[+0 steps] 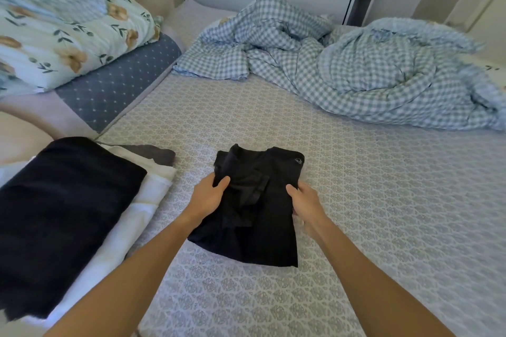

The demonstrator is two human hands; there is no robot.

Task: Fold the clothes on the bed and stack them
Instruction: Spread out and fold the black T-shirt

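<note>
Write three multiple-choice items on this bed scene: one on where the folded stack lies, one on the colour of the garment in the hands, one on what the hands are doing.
1. Where is the folded stack?
A. On the person's left
B. On the checked quilt
C. On the floral pillow

2. What colour is the garment in the hands?
A. White
B. Black
C. Checked blue

3. What are the left hand and right hand doing?
A. Resting flat on the sheet
B. Only the right holds cloth
C. Both grip the garment

Answers:
1 A: the stack lies at the left edge of the bed, apart from the checked quilt.
2 B: the cloth is black against the patterned sheet.
3 C: each thumb lies on top of the cloth.
</note>
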